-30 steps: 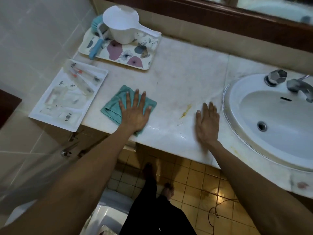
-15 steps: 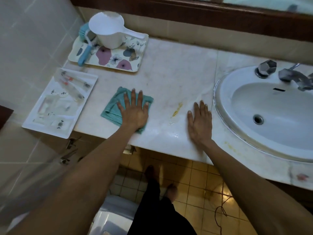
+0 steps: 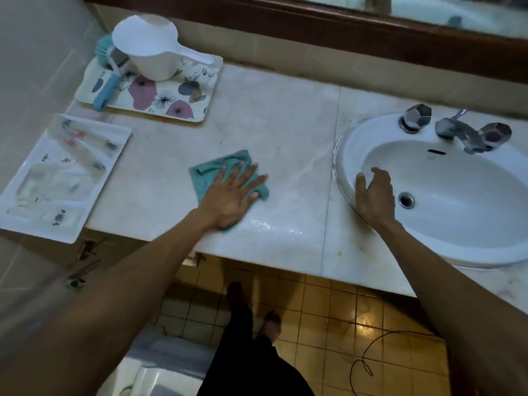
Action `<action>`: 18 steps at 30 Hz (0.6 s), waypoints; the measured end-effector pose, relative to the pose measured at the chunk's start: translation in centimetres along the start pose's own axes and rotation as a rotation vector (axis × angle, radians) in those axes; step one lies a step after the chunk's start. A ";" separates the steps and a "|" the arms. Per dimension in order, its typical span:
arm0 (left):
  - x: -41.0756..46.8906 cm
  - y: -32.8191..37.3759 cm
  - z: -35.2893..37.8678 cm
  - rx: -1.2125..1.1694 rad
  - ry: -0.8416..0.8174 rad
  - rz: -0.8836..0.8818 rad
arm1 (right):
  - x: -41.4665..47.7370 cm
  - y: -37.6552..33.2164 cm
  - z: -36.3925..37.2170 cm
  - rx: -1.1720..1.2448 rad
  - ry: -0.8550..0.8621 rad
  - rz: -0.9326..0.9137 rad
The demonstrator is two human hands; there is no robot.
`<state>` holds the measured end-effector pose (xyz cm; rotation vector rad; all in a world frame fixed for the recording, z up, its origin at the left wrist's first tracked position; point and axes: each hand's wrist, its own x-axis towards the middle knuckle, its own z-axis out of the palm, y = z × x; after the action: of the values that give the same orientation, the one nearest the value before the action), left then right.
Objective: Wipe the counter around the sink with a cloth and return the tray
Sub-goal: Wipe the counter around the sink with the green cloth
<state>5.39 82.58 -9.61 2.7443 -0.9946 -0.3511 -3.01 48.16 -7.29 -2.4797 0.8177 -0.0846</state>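
A teal cloth (image 3: 210, 170) lies on the pale marble counter (image 3: 271, 121), left of the sink. My left hand (image 3: 232, 194) presses flat on it with the fingers spread, covering its right half. A wet streak (image 3: 274, 227) shines on the counter just right of that hand. My right hand (image 3: 375, 199) rests on the left rim of the white sink (image 3: 344, 155), fingers curled over into the basin. The floral tray (image 3: 171, 105) sits at the back left of the counter. It carries a white dipper (image 3: 148, 50) and a blue brush (image 3: 106, 88).
A white tray (image 3: 60, 184) with clear-wrapped items overhangs the counter's left end by the tiled wall. Chrome taps (image 3: 463, 132) stand behind the basin. A wooden mirror frame (image 3: 314, 27) runs along the back. Below are yellow floor tiles, my feet and a thin cord (image 3: 368, 358).
My left hand has slid the cloth to the right, over the spot where a yellow smear lay. My right hand has left the counter and moved onto the sink rim.
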 end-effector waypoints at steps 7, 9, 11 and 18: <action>10.3 6.2 0.6 -0.117 0.068 -0.493 | -0.3 1.4 0.5 -0.192 -0.075 0.062; 11.1 10.6 1.8 -0.103 0.055 -0.356 | 0.2 1.5 0.5 -0.201 -0.113 0.083; 9.3 13.7 3.2 -0.065 0.016 -0.188 | 0.4 1.6 0.2 -0.181 -0.177 0.067; 2.4 7.0 1.5 0.078 -0.116 0.290 | 0.9 2.8 -1.6 -0.087 -0.292 0.076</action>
<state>2.53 75.56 -9.53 2.6173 -1.4420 -0.4342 -4.15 45.04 -7.44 -2.4579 0.8017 0.3386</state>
